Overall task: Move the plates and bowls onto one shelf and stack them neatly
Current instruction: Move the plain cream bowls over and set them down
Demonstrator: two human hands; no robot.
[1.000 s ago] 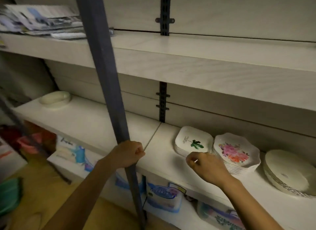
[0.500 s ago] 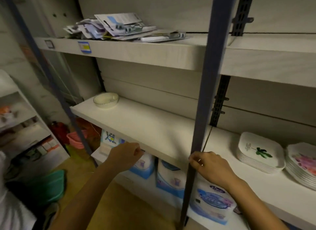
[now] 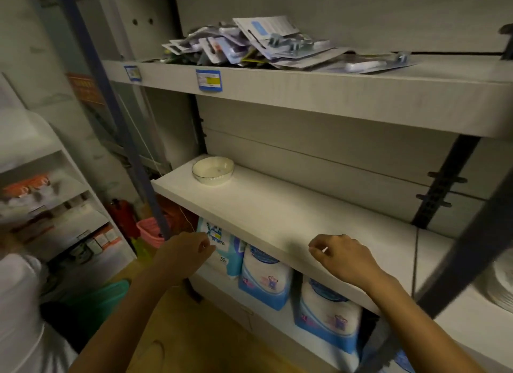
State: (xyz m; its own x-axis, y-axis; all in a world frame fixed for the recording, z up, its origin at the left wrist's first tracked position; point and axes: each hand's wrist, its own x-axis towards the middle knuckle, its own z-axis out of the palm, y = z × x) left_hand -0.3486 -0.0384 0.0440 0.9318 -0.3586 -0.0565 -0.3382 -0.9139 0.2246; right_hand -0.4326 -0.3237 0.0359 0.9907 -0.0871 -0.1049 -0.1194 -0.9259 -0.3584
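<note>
A cream bowl [image 3: 213,169] sits alone at the far left end of the middle shelf [image 3: 277,214]. A stack of white plates [image 3: 503,284] shows only as a sliver at the right edge of the same shelf. My left hand [image 3: 185,252] hovers in front of the shelf's left front edge, fingers curled, holding nothing. My right hand [image 3: 340,257] rests over the shelf's front edge further right, fingers loosely curled and empty. Both hands are well short of the bowl.
A dark blue upright post [image 3: 469,264] crosses the right side, another blue post [image 3: 130,150] stands left. The top shelf holds a pile of packaged goods [image 3: 249,42]. Blue and white packs [image 3: 266,278] stand below. A white shelf unit [image 3: 50,206] stands at left.
The view has swung left: the plate stacks slid out to the right edge and the bowl came toward centre. My left hand let go of the blue post; both hands moved left along the shelf edge.
</note>
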